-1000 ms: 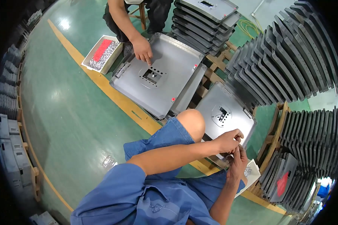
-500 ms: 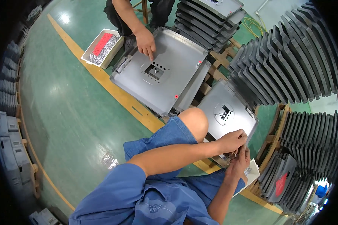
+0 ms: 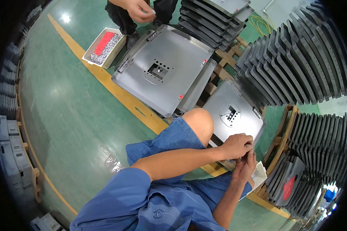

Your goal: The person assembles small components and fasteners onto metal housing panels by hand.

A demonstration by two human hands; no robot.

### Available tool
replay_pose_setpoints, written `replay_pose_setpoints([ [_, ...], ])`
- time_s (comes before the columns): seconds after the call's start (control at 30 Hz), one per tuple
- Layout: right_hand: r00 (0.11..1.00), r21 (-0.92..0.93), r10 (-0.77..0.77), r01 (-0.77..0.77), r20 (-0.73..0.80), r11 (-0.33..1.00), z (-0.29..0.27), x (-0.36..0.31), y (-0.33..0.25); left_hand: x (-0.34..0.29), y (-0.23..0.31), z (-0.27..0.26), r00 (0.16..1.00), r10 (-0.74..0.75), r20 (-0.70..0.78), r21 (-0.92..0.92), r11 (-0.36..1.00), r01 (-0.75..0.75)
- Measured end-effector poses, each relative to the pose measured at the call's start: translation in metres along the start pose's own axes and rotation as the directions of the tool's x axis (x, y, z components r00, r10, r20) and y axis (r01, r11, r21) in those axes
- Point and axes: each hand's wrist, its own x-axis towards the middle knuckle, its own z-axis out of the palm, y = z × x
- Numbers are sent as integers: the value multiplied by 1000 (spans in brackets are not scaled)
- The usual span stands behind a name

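Both our hands stay pressed together at the near corner of the square grey metal panel point(image 3: 235, 115) leaning in front of our bare knee point(image 3: 198, 121). Our left hand point(image 3: 237, 145) is curled shut over that corner, and our right hand point(image 3: 246, 169) comes up from below with its fingers pinched around something small; we cannot tell what, as the fingers hide it. Over the last second neither hand has shifted along the edge, so we judge the fiddly work at this corner is not yet finished. The white tray of small parts point(image 3: 259, 175) sits just beside our right hand, partly hidden by it.

What has changed is across from us. The other person's hand point(image 3: 139, 9) has lifted off the large grey metal panel with a perforated centre point(image 3: 164, 69) and is now held up near their body, fingers closed. Their white box of small silver parts with a red pad point(image 3: 104, 47) rests on the green floor point(image 3: 73, 115), just beside that panel.
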Motion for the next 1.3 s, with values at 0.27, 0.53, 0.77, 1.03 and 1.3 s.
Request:
replay_pose_setpoints([
  [0.27,999,-12,39,-39,-13,999,2,-3,-5,3,-4,7,1000,-7,-12,-13,1000,7],
  [0.53,999,-110,44,-47,-31,993,-21,-10,3,4,-8,14,998,-59,-30,-80,995,56],
  [0.77,996,-399,83,-88,-31,913,-90,-21,3,5,-17,15,992,-122,29,-103,987,125],
  [1.03,945,-584,-135,-69,-298,809,-164,-31,-3,1,-17,18,995,-91,52,-81,992,95],
  [1.3,968,-568,-166,29,-190,823,-146,-25,7,0,-22,19,999,-43,24,-61,997,44],
])
